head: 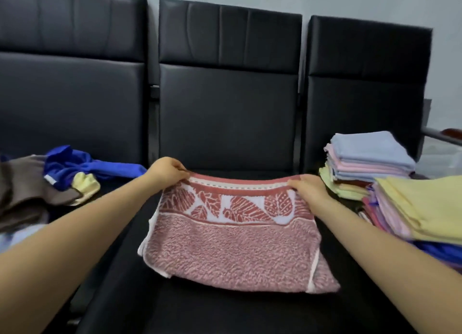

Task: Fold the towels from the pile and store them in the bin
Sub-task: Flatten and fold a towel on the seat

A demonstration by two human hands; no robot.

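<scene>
The left hand (pixel 168 170) and right hand (pixel 308 187) each pinched a far corner of the red leaf towel (pixel 232 243) on the middle black seat (pixel 225 311). Matching corners evenly would keep the fold neat.

One view only, worn on the person's head, so no second view shares the scene. It looks forward and steeply down over both bare forearms, which enter from 7 and 5 o'clock. It sits close: the red-and-white leaf-patterned terry towel (pixel 235 236) fills the centre on the black padded leather middle seat (pixel 225 313). The wide lens bows the black chair backs (pixel 228 83) across 12 o'clock, pale wall above. At 9 o'clock lies the crumpled pile of brown, blue and yellow cloths (pixel 50 181); at 3 o'clock, the folded pastel towel stacks (pixel 390 183).
</scene>
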